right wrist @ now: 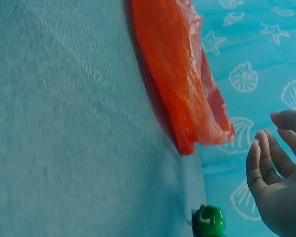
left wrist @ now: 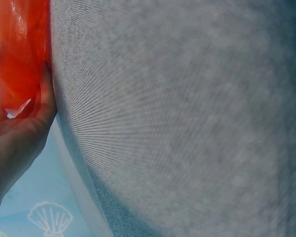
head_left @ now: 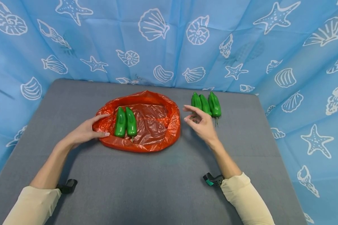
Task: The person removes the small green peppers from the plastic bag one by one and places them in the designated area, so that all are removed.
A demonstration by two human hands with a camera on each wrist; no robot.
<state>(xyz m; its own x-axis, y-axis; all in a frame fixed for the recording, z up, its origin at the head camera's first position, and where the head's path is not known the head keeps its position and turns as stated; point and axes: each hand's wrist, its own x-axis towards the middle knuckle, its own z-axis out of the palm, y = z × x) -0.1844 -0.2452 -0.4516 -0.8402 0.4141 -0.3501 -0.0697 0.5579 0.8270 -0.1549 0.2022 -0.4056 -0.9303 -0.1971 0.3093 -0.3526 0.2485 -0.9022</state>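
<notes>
A red plastic bag (head_left: 155, 142) lies on the table with its mouth spread wide. Inside, at its left end, two green peppers (head_left: 120, 123) lie side by side. My left hand (head_left: 83, 132) grips the bag's left end, thumb at the near side and fingers at the far side; the left wrist view shows the red plastic (left wrist: 22, 54) between them. To the right of the bag, my right hand (head_left: 202, 125) hovers with loosely bent fingers and nothing in them. Just beyond it lie three more green peppers (head_left: 214, 105), partly hidden by the hand.
The grey table (head_left: 146, 187) carries all of these things. Behind it and along its sides hangs a blue curtain (head_left: 169, 47) with white shells and starfish. Dark straps with small devices (head_left: 213, 180) sit on both forearms by the cream sleeves.
</notes>
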